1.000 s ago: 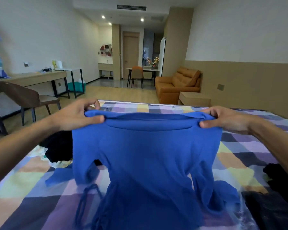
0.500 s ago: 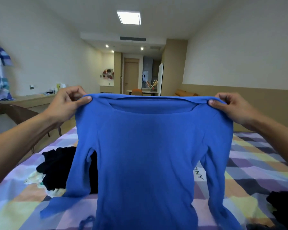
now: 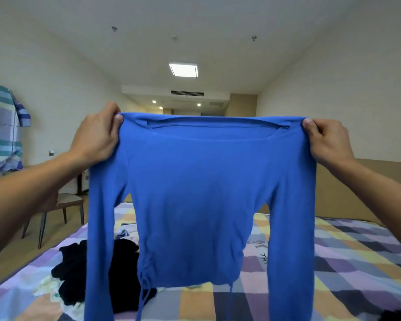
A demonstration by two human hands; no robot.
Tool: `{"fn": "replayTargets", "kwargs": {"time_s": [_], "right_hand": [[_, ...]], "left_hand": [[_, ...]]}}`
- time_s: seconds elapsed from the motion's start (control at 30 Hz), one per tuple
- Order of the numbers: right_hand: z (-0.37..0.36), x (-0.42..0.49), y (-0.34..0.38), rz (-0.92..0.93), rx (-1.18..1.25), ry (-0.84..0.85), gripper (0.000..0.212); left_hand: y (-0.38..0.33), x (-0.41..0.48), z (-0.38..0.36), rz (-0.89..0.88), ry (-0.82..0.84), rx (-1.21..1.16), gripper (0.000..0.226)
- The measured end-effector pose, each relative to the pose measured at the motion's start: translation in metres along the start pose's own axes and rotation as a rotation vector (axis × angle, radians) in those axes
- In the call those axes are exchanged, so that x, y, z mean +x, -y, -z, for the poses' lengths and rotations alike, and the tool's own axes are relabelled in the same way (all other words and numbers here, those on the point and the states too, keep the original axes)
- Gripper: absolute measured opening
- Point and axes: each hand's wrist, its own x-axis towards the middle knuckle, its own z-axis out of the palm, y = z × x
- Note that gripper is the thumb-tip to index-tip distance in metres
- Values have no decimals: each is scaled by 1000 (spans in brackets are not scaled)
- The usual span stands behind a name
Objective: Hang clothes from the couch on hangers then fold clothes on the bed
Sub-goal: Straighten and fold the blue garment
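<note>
The bed (image 3: 333,262) with its checkered cover of many colours spreads below me. Above the bed I hold a blue long-sleeved top (image 3: 195,193) spread wide and upright. My left hand (image 3: 97,137) pinches one shoulder and my right hand (image 3: 326,142) pinches the other, fingers curled on the cloth. Both sleeves hang down toward the bed. A heap of black clothes (image 3: 74,274) lies on the bed, behind the left sleeve.
</note>
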Motion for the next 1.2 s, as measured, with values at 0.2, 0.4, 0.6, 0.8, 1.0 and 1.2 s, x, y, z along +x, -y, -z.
{"fn": "replayTargets", "kwargs": {"time_s": [0.2,0.4,0.6,0.8,1.0,1.2], "right_hand": [[23,22,24,-86,32,-46,50],[16,38,32,1,35,21,52],[-82,-11,-24,-88,9,428,48],[-228,-150,-124,-225,-180,841,44],[-318,-327,-189,-329,-478,1127,59],[-324,-344,-207,-235,-403,1044,64]], "left_hand": [[-17,40,52,-202,-105,211,35],[-11,52,56,-191,-49,246,38],[36,-24,-38,-46,184,210,41],[96,-195,-174,158,606,256,34],[112,-337,-249,403,925,545,32],[-1,-345,-263,-36,818,-96,24]]}}
